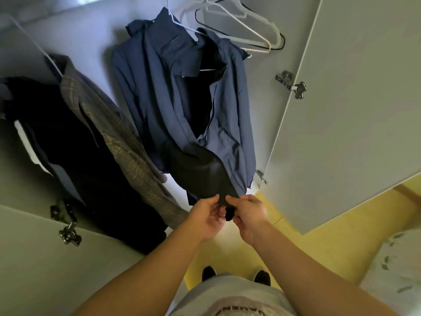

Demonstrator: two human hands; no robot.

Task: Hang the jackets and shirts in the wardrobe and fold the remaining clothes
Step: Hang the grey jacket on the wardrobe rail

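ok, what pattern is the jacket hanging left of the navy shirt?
Brown-grey plaid jacket, left of the navy shirt; head view shows it.

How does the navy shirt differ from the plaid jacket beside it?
The navy shirt is blue; the plaid jacket is brown checked. The navy shirt hangs open over a black garment that the left hand and right hand pinch; the plaid jacket hangs untouched. Both hang in the wardrobe.

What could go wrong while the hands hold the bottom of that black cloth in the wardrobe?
1. The left hand and right hand pinch the bottom edge of the black garment; a hard pull might drag it, or the navy shirt hanging with it, off the white hanger.
2. The navy shirt hangs bunched and lopsided, so it may crease.
3. The empty hangers beside it could get knocked.
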